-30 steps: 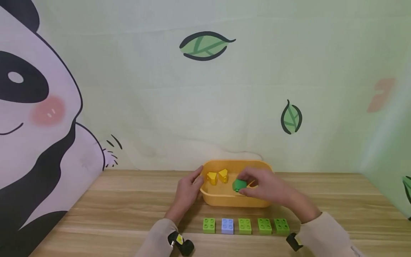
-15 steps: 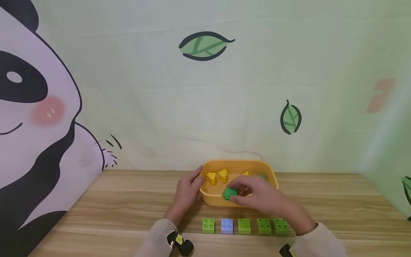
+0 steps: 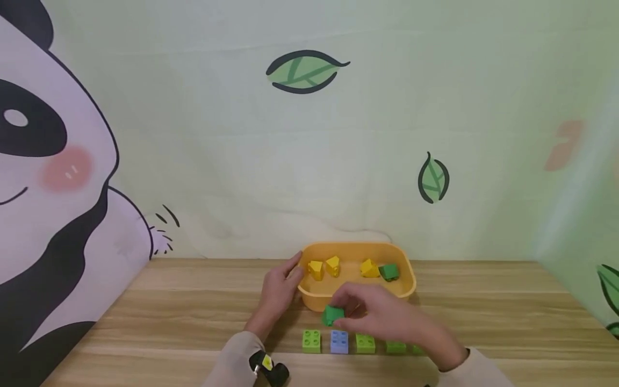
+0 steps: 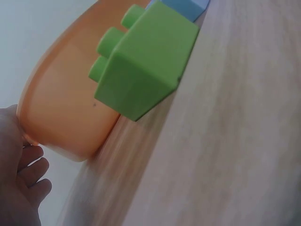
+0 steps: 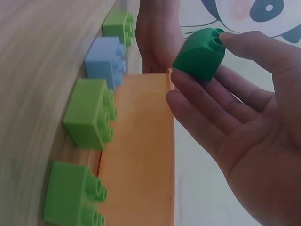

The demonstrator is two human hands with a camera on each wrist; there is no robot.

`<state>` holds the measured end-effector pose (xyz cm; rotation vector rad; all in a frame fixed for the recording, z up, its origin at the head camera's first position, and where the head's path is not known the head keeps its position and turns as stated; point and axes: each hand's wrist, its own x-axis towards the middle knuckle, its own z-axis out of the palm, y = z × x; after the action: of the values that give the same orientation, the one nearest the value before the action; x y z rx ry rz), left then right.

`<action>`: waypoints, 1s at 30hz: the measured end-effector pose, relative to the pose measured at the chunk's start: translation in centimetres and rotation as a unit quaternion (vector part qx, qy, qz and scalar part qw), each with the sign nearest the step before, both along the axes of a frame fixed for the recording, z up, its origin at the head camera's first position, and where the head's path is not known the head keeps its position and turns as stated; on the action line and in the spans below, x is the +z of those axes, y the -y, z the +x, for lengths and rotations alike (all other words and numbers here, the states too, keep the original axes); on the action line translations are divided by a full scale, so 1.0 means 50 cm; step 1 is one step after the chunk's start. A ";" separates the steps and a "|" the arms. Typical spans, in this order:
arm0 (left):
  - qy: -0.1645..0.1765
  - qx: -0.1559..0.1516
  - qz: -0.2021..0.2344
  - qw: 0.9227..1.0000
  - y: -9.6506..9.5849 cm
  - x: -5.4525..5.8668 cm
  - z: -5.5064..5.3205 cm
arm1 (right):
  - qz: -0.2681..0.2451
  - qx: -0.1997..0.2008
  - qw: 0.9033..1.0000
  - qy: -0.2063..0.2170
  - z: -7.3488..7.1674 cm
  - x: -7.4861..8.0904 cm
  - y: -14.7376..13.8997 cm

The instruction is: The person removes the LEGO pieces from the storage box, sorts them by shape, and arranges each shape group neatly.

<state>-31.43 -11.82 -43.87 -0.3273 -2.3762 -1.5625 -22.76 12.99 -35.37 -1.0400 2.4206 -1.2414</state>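
Note:
My right hand (image 3: 384, 314) pinches a dark green sloped toy brick (image 3: 332, 315) between thumb and fingertips, in front of the orange bin (image 3: 355, 250) and above the row of bricks. In the right wrist view that dark green brick (image 5: 202, 54) shows its studs beside the thumb. At the bin's left end, my left hand (image 3: 278, 287) grips the rim. Inside the bin lie several yellow sloped bricks (image 3: 369, 268) and another dark green brick (image 3: 389, 272). A light green brick (image 3: 311, 341) and a blue brick (image 3: 339, 342) stand side by side below the held one.
More light green bricks (image 3: 365, 344) continue the row to the right, partly covered by my right hand and forearm. The wooden table (image 3: 193, 301) meets a pale green wall cloth (image 3: 232, 161) printed with leaves and a panda, close behind the bin.
My right hand has lifted the dark green brick out of the bin and brought it left and toward me, over the front rim. The left hand stays at the bin's left end.

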 end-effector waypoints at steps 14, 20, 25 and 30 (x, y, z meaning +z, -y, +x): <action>0.000 0.010 -0.008 1.000 -0.001 0.003 0.002 | 0.011 0.090 0.996 0.024 0.028 -0.028 0.039; -0.006 0.008 -0.011 1.000 -0.002 0.001 0.004 | 0.009 0.110 0.993 0.050 0.033 -0.041 0.048; 0.006 0.006 -0.008 1.000 -0.003 0.002 0.003 | 0.015 0.129 0.990 0.048 0.037 -0.049 0.053; 0.007 0.008 -0.009 1.000 -0.003 0.004 0.003 | 0.034 0.132 0.989 0.062 0.038 -0.055 0.057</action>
<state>-31.27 -11.69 -43.66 -0.2998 -2.3990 -1.5418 -20.86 10.17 -38.10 -1.1809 2.1360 -1.0912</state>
